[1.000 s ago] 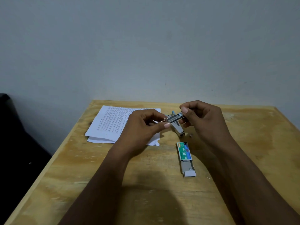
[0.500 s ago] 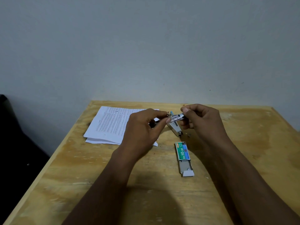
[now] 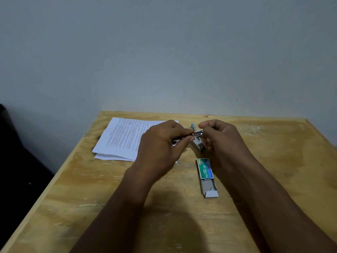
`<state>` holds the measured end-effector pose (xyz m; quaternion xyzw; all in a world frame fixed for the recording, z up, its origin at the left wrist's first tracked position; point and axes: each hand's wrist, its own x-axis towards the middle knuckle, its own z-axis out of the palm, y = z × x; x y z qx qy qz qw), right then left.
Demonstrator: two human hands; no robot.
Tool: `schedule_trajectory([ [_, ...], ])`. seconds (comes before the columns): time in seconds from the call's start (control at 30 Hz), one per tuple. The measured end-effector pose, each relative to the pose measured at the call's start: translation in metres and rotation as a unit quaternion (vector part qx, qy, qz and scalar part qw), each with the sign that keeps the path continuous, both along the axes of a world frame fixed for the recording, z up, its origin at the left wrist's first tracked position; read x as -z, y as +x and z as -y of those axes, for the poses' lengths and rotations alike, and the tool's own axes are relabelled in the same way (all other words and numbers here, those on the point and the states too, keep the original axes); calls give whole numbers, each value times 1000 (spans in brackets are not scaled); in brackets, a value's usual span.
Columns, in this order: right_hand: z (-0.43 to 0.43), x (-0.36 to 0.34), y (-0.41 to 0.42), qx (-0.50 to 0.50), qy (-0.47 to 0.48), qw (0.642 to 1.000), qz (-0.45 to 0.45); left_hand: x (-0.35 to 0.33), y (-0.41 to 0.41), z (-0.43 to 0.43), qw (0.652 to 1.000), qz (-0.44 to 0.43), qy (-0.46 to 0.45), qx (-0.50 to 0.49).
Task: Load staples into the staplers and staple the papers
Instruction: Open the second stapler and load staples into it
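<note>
A small metal stapler with a light-blue end is held above the wooden table. My right hand grips its opened top part. My left hand pinches something small against the stapler's magazine at the fingertips; what it pinches is too small to make out. A dark object shows under my left palm. A green and blue staple box marked "No 10-1M" lies just nearer me, its grey inner tray slid out. A stack of printed papers lies to the left, partly under my left hand.
The table ends at a grey wall along the far edge. A dark shape stands off the table's left edge. Bare wood stretches to the right of my right hand and nearer me.
My left hand has moved right, closing in on the stapler's magazine. The right hand and stapler have shifted slightly. The view has shifted slightly.
</note>
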<state>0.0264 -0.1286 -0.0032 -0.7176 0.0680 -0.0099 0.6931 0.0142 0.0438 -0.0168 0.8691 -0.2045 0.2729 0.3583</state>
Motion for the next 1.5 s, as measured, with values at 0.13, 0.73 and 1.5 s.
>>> schedule_trajectory([
  [0.13,0,1,2,12,9,1000,-4,1,0,0,1000,0,-3,3],
  [0.73,-3,-3,-8,-22,-117,978,172,-4,-5,6,992,-98,-70,-38],
  [1.5,-4,-9,-10,-2,-68,970,232,-23,-6,15,730,-529,-424,84],
])
